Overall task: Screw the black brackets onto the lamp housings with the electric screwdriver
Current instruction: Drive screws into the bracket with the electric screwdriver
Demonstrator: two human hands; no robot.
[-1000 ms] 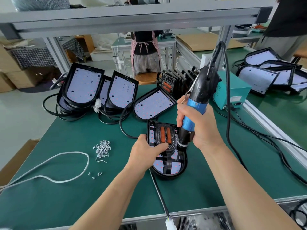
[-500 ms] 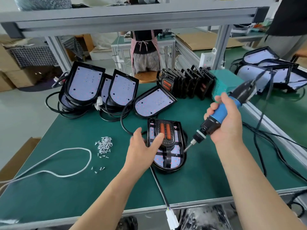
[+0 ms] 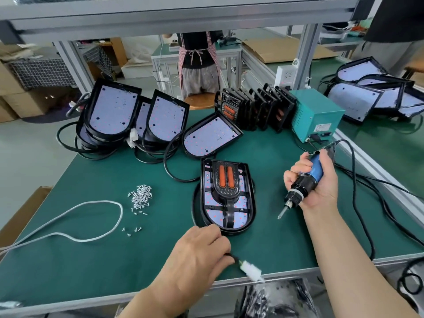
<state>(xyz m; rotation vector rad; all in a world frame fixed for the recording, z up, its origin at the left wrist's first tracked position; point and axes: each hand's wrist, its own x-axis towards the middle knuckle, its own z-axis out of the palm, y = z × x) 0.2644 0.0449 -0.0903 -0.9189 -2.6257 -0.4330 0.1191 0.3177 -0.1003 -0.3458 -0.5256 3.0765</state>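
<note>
The lamp housing (image 3: 213, 215) with its black bracket (image 3: 227, 191) lies flat mid-table, its long axis pointing away from the person. Nearest, the left hand (image 3: 202, 251) pinches its cable (image 3: 232, 258) beside a white plug (image 3: 250, 270). Farther right, the right hand (image 3: 321, 184) is wrapped around the electric screwdriver (image 3: 307, 180), its tip aimed down-left and not touching the housing.

screws (image 3: 140, 196) left of housing (image 3: 227, 196) | screwdriver (image 3: 305, 182) right
</note>
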